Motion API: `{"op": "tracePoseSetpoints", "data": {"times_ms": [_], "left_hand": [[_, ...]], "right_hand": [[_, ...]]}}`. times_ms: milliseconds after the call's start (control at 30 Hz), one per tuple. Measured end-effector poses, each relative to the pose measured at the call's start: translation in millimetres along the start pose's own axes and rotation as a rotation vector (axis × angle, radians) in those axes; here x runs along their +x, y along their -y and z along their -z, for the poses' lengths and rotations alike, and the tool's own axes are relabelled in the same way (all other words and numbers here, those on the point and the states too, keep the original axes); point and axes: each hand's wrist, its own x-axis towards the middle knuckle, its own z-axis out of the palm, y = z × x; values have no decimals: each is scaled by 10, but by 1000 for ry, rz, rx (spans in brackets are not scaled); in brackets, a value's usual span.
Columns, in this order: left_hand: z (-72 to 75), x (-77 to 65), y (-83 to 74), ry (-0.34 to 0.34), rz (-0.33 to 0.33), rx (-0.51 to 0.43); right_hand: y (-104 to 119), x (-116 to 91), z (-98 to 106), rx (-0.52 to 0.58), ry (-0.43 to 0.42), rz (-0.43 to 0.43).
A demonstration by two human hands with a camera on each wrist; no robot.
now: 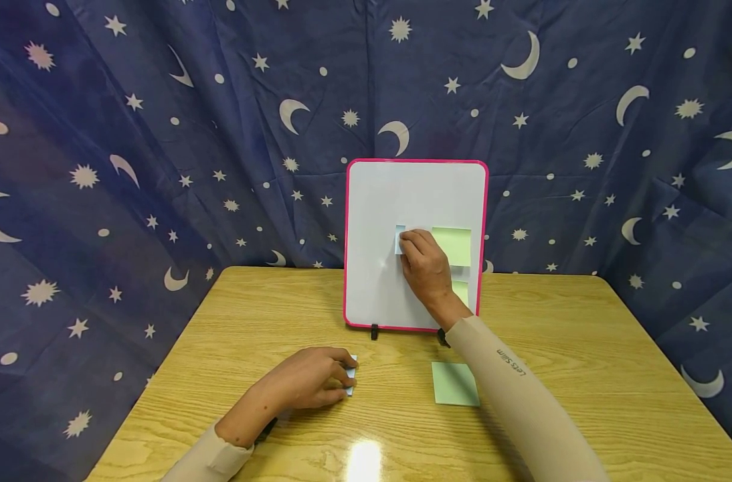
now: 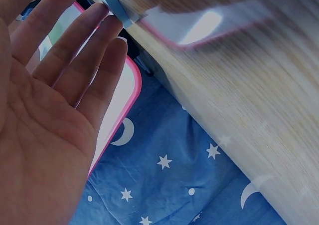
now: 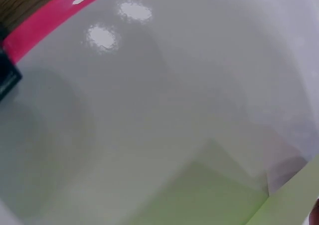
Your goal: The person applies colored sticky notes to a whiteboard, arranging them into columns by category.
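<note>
Blue pad (image 1: pixel 351 375) lies on the table (image 1: pixel 583 361) under the left hand (image 1: pixel 314 381), whose loosely spread fingers rest on it and cover most of it, so its thickness is hard to judge. Just right of that hand, by the right sleeve (image 1: pixel 516 388), sits a green pad (image 1: pixel 453 383).

Farther out, the right hand's (image 1: pixel 426 264) bent fingers pinch a blue note (image 1: pixel 399 239) at the whiteboard (image 1: pixel 372 187); the thumb is hard to make out. Best, I'd judge, to square its edges, press the sticky strip flat, then release without peeling.

Right of that hand, an upper green note (image 1: pixel 452 246) shows; a lower green note (image 1: pixel 460 291) is partly hidden behind the wrist. The right wrist view misses nearly all the hand.
</note>
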Motion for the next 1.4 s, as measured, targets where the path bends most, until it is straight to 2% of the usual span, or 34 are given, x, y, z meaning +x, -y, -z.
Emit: {"op": "tracePoseSetpoints", "data": {"times_ms": [200,467,1000,1200,1400], "left_hand": [[1,7,-9,14,16,-3],[5,3,-7,7,2,-1],[7,5,0,-14,-14,7],[5,1,-5,-20,-12,-3],[11,11,-4,3,14,-12]], "right_hand": [[4,-12,12,-22,25,-8],[30,-58,-3,-24,21,-35],[123,-229,32,-33,108,-128],[152,-287,51,-55,148,-108],[157,-323,55,-63,175,-81]]}}
